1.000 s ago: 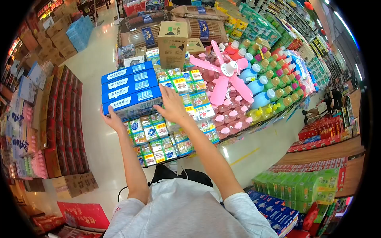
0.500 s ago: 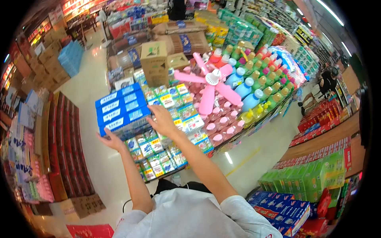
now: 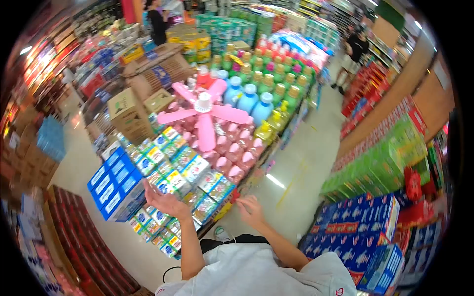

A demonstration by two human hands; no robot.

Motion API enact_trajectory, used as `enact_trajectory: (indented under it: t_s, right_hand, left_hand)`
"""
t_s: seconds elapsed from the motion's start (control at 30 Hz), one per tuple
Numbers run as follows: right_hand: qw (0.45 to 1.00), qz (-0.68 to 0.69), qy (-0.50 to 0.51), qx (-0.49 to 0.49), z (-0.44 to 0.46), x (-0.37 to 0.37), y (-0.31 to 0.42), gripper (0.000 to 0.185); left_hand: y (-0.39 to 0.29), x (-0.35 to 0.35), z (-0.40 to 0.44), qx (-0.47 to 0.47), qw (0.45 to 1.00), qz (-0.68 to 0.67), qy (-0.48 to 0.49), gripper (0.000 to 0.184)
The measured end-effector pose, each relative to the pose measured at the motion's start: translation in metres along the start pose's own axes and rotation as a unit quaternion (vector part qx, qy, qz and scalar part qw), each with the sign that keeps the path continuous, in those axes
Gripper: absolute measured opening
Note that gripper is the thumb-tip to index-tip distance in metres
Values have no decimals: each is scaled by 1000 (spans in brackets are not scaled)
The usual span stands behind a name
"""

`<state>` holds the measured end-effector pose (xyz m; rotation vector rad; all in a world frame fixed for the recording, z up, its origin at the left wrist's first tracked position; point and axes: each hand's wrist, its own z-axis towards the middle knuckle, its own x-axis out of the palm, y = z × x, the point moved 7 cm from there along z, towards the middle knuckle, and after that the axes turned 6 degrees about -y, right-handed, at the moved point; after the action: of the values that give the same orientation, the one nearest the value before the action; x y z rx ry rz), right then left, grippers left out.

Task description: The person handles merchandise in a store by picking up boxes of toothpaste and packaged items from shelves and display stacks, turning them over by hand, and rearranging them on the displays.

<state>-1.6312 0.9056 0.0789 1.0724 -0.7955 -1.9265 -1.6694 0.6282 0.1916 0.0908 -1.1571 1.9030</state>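
A stack of blue boxes with white labels (image 3: 114, 185) stands at the left end of a display of white-and-green packs (image 3: 195, 170). Just right of the blue boxes is my left hand (image 3: 165, 201), open, its fingers apart and holding nothing; I cannot tell if a fingertip touches them. My right hand (image 3: 252, 211) hovers by the display's front right corner, near a small red piece (image 3: 235, 195). Its fingers are loosely bent, slightly blurred, and nothing shows in them. A pink fan-shaped piece with several blades (image 3: 204, 106) lies over the pink bottles (image 3: 232, 150).
Blue bottles (image 3: 248, 97) and green bottles (image 3: 278, 92) fill the display's far right. Brown cartons (image 3: 129, 116) stand behind the packs. Blue cartons (image 3: 348, 222) and green boxes (image 3: 380, 160) are stacked at right. One person (image 3: 353, 52) stands in the aisle, another (image 3: 157, 24) at the back.
My hands have come away from the blue boxes. My right hand has swung right to the display corner; my left has drawn back beside the boxes. The view has turned right.
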Motion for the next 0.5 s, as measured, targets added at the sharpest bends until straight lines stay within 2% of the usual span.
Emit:
enact_trajectory:
  t_s: [0.03, 0.07, 0.13, 0.2, 0.23, 0.27, 0.33, 0.37, 0.43, 0.47, 0.5]
  right_hand:
    - [996, -66, 3, 53, -36, -27, -34, 13]
    - [991, -67, -45, 110, -65, -54, -50, 14]
    - [972, -85, -122, 184, -118, -94, -81, 17]
    - [942, -122, -172, 260, -159, -140, -95, 19]
    - [919, -139, -193, 315, -175, -163, -87, 19]
    - [912, -142, -207, 325, -183, -173, -89, 19]
    - [867, -157, -323, 345, -207, -199, -88, 20]
    - [861, -168, -343, 336, -222, -202, -88, 20]
    - [839, -157, -375, 363, -222, -202, -78, 20]
    - [826, -144, -391, 380, -221, -208, -73, 21]
    - [852, -150, -388, 318, -211, -196, -57, 20]
  left_hand:
    - [14, 9, -18, -69, 996, -53, 8, 57]
    - [20, 18, -37, -82, 994, -61, 23, 57]
    - [35, 59, -82, -203, 953, -117, 190, 56]
    - [9, 106, -122, -284, 881, -67, 371, 49]
    - [2, 122, -144, -229, 834, 10, 501, 44]
    - [8, 124, -163, -319, 812, -27, 488, 46]
    - [-2, 129, -233, -184, 634, 38, 750, 50]
    - [-4, 128, -251, -183, 620, 30, 762, 50]
    - [-21, 110, -306, -167, 408, -15, 897, 60]
    - [-34, 104, -329, -161, 391, -22, 906, 60]
    - [-49, 104, -344, -119, 383, -63, 914, 61]
